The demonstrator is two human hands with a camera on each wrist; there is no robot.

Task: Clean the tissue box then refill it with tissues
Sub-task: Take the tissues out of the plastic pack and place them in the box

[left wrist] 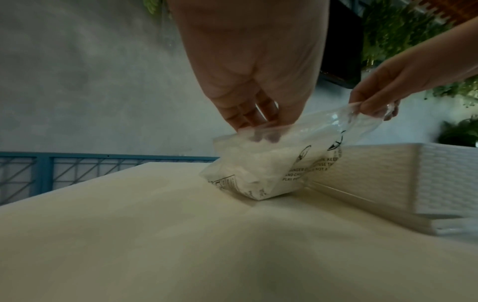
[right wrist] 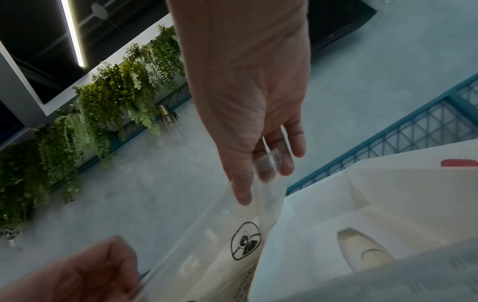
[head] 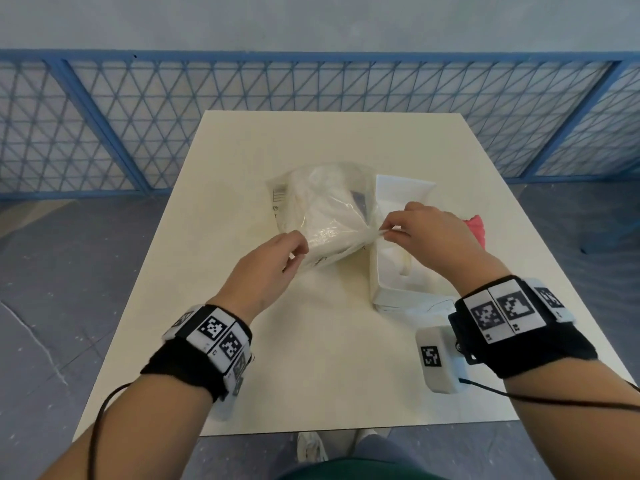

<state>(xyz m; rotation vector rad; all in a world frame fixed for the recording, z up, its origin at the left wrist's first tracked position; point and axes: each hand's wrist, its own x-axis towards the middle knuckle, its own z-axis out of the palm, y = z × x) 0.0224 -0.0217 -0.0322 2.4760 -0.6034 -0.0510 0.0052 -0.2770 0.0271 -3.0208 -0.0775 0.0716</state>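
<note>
- While the tissue box [head: 398, 285] lies open on the surface [head: 311, 358] with its slotted panel facing up inside, the step in hand looks like the refill: getting the clear plastic bag [head: 325, 223] of tissues open.
- The left hand [head: 273, 268] pinches the bag's near edge between thumb and fingertips; in the left wrist view its fingers [left wrist: 248, 116] press on the film from above.
- The right hand [head: 426, 230] pinches the other lip of the bag's mouth, thumb and fingers closed on a strip of film, held up over the box. The film is stretched taut between the two hands.
- The bag rests on the surface just left of the box and touching it, and holds a white wad of tissues [left wrist: 258, 163]. Black warning print shows on the film.
- The box appears empty of tissues; only its oval slot [right wrist: 362, 249] is seen, in the panel lying at the bottom.
- A red cloth [head: 474, 226] lies beyond the box at the right, half hidden by the right hand; I judge the cleaning likely done, though that cannot be confirmed.
- Next move, as I judge it: part the mouth wider, then draw the stack out in one piece and lay it into the box.
- Thin film may tear or slip from the pinch.
</note>
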